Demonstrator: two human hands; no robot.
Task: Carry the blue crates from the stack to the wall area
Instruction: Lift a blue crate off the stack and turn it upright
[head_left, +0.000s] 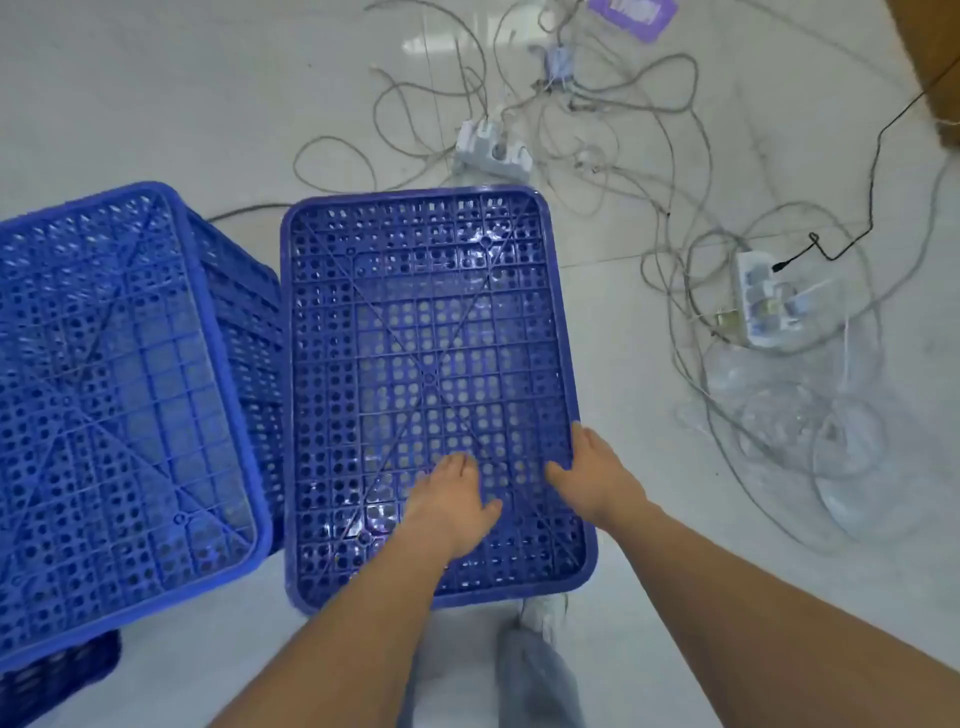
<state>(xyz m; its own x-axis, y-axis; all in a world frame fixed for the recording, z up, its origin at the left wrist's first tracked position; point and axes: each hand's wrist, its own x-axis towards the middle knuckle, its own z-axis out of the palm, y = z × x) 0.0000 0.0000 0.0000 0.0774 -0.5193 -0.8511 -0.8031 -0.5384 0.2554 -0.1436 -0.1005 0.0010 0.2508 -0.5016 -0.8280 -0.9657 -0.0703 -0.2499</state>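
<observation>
A stack of blue crates was seen upside down at the left on the tiled floor. Just beside it, one blue crate was turned bottom-up, its long axis running away from the person. Nothing could be seen inside it. The left hand was laid flat and open on its base; the right hand was also open, fingers at the right edge. Cables lay beyond.

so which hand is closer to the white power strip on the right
Right. The right hand rests at the crate's right edge, the side facing the power strip. The left hand lies flat nearer the crate's middle, farther away.
</observation>
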